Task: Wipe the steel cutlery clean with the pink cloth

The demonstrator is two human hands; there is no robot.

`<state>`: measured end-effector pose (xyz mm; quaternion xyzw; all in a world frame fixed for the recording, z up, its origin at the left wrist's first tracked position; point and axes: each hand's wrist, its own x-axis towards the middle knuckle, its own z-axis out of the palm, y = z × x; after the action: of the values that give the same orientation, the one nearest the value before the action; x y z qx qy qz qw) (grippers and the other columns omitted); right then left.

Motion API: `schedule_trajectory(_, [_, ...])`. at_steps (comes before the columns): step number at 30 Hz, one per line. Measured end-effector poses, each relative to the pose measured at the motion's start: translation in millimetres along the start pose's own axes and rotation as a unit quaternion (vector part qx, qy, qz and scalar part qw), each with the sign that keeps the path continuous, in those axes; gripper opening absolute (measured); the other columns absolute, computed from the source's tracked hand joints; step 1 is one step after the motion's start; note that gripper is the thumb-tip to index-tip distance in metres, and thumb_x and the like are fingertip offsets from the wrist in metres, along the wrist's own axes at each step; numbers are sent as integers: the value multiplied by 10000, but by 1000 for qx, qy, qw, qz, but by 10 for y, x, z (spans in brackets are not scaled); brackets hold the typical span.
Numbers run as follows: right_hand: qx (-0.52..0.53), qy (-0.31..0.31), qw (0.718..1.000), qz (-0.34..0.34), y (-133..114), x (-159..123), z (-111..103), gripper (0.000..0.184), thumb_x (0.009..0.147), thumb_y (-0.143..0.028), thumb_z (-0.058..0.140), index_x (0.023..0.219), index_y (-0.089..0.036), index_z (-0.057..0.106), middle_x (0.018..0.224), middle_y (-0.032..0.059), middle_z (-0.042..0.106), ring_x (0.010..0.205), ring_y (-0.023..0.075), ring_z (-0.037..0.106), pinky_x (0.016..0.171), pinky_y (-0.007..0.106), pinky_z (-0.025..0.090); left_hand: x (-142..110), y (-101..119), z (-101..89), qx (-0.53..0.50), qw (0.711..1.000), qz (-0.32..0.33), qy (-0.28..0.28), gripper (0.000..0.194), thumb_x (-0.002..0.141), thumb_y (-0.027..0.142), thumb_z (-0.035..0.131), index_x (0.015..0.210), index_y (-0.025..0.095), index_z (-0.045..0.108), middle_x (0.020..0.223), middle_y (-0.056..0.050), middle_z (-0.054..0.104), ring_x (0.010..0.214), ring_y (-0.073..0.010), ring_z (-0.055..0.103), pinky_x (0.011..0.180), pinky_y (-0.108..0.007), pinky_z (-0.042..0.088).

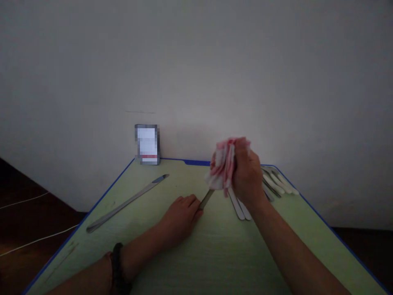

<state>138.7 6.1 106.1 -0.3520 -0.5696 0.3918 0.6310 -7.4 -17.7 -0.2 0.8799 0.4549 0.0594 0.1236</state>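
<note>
1. Think of the tabletop (196,266) as a clock, with 12 o'clock by the wall.
2. The left hand (184,211) is near the middle. Its grip is closed around the low end of a thin metal piece (206,199), which points up toward 1 o'clock.
3. The right hand (248,176) is at 1 o'clock. Its grip is squeezing a bunched pink and white cloth (223,164).
4. The far end of the metal piece goes out of sight at the cloth. I can't tell how much of it is wrapped up.
5. I think the work on this piece is partway along and not done, because both hands are busy with it and some bare metal shows between them.
6. One long metal knife (123,205) lies alone at 10 o'clock. No hand is on it.
7. Two flat metal handles (236,205) lie close together, just under the right hand. More cutlery with white handles (274,184) sits in a bunch at 2 o'clock.
8. I can't tell which of these have had their turn and which are left.
</note>
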Motion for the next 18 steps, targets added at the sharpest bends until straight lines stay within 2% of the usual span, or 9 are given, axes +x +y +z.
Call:
schedule_trajectory(3, [-1,29,1000,5,59,4,-27,536,832,-663,408,806,-174,625,571,19,626,523,154,630,463,238,498,-4,-12,16,-1,1000,11,12,246,972,237,374,1032,138,592,1045,-98,617,925,-225,580,868,-388,462])
schedule_trajectory(5, [-21,5,999,38,288,-22,-45,515,844,-642,408,804,-176,625,598,29,643,535,153,630,472,236,495,-4,-15,26,-4,1000,4,17,248,973,243,368,1020,137,587,1033,-98,620,912,-224,579,865,-385,459])
schedule_trajectory(8, [-73,-86,987,118,687,-58,-74,498,830,-631,445,706,-179,613,562,30,630,510,149,611,459,229,475,-4,-13,29,-8,1000,-17,15,246,970,261,370,982,137,581,991,-95,630,874,-219,578,843,-374,460])
schedule_trajectory(10, [-94,-90,981,146,819,-56,-89,491,825,-623,460,665,-180,599,543,28,618,486,148,593,449,233,467,-7,-12,28,-11,1000,-17,20,244,968,267,368,966,140,577,966,-92,631,850,-213,574,823,-365,460])
schedule_trajectory(12, [-94,-64,984,138,771,-24,-94,487,818,-626,470,671,-181,601,549,25,622,483,148,586,446,236,462,-16,-14,31,-11,999,-11,30,249,969,266,358,966,141,573,959,-94,627,843,-211,570,817,-364,458])
schedule_trajectory(16, [-50,16,997,60,373,75,-63,507,801,-665,471,751,-184,621,605,20,648,506,145,594,474,238,471,-29,-15,47,-2,999,3,43,275,971,260,334,968,136,579,956,-103,619,860,-221,576,827,-386,457])
schedule_trajectory(18, [-33,52,997,41,278,90,-39,551,799,-700,429,796,-184,624,614,20,650,501,148,591,467,243,465,-27,-10,51,-2,999,5,42,273,968,250,339,973,133,586,963,-105,619,879,-230,582,838,-399,458])
